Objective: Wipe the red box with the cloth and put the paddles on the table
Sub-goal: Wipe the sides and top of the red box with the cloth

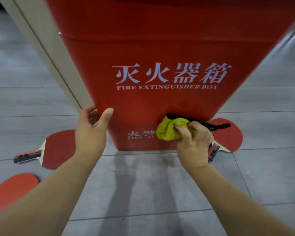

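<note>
**DESK:** Who holds what?

**PHOTOGRAPHER:** A person's right hand [194,142] clenches a bunched yellow-green cloth [169,129] against the lower front of the red box [160,48], over the small white lettering. The left hand [90,132] clasps the box's lower left edge, thumb on the front face and fingers round the corner, steadying it.

**DESK:** And the paddles?

**PHOTOGRAPHER:** All three are on the floor [143,184]. The left paddle [58,149] lies just left of the box's foot, its handle pointing away from the box. The far paddle [12,189] lies farther out from the box on that same side, with only its blade in shot. The right paddle [232,135] lies at the box's right foot, partly behind the right hand, its handle angled toward the person.

**DESK:** What does the next move turn on?

**PHOTOGRAPHER:** The cloth sits low. Most of the front face, with the large lettering, rises above it, so the wipe likely runs upward. For the paddles, I judge each hand nearest its own side. The right paddle's handle is just beside the right hand, but that hand is full of cloth. No table is in shot.
</note>
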The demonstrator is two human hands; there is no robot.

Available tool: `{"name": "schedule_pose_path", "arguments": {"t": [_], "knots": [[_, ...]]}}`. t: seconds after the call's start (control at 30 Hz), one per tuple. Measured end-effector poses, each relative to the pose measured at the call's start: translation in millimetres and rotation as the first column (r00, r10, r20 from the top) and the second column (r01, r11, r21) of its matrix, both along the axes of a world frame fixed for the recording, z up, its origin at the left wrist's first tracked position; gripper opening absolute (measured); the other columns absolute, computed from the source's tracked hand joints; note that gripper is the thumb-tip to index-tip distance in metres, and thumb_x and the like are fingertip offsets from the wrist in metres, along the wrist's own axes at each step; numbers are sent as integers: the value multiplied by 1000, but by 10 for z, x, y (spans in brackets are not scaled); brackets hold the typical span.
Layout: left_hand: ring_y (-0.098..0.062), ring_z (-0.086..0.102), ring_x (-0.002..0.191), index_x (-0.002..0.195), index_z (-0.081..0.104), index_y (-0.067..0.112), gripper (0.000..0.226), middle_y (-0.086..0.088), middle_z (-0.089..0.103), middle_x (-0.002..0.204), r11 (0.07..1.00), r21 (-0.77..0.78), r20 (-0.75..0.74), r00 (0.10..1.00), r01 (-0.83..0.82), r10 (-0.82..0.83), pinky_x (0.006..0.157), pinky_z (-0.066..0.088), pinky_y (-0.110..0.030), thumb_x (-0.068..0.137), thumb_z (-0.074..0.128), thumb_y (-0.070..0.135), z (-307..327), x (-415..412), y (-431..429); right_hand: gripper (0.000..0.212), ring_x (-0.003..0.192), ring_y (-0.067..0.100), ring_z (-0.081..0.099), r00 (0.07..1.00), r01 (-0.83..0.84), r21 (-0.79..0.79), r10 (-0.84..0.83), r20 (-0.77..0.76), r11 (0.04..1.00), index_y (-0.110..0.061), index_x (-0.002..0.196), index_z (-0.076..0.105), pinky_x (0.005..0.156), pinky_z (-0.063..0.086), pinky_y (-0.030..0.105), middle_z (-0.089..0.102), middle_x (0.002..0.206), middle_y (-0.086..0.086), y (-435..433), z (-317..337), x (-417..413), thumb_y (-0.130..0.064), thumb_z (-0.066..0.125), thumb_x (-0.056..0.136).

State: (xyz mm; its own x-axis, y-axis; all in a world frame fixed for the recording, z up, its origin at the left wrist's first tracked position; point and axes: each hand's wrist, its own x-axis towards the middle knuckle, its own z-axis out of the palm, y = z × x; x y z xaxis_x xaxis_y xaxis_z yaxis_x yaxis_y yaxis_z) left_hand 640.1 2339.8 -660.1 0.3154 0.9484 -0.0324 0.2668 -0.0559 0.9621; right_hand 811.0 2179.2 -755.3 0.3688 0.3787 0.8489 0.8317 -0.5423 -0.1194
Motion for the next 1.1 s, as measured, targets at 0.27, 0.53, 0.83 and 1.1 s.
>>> {"name": "schedule_pose_path", "arguments": {"t": [0.27,0.53,0.83,1.1], "knots": [[6,56,89,104,51,31,32,21,58,94,1000,23,-44,999,-17,18,81,43,-21,81,62,49,-50,-15,72,50,110,22,36,746,157,205,20,-665,966,-17,118,26,99,34,28,39,118,26,-165,-99,-4,-17,60,80],[14,57,76,103,53,27,33,20,60,91,1000,14,-22,1000,-5,5,63,43,-2,79,64,47,-37,-45,94,57,111,30,33,737,143,248,64,-673,958,-18,124,20,99,30,29,33,121,31,421,-156,-553,-9,58,84],[19,55,64,88,53,25,19,18,58,79,1000,-9,76,997,20,-19,59,40,0,80,70,29,-18,-50,98,58,97,32,37,911,40,231,59,-408,972,-11,111,35,85,41,50,32,119,13,1004,-295,-1126,14,56,63],[20,58,71,102,56,17,30,18,62,86,999,-33,105,994,35,-31,60,41,1,80,69,32,-32,-47,100,14,93,23,44,979,-192,-184,200,24,964,-34,100,52,75,35,40,46,110,-6,920,-469,-1032,-24,47,93]]}}
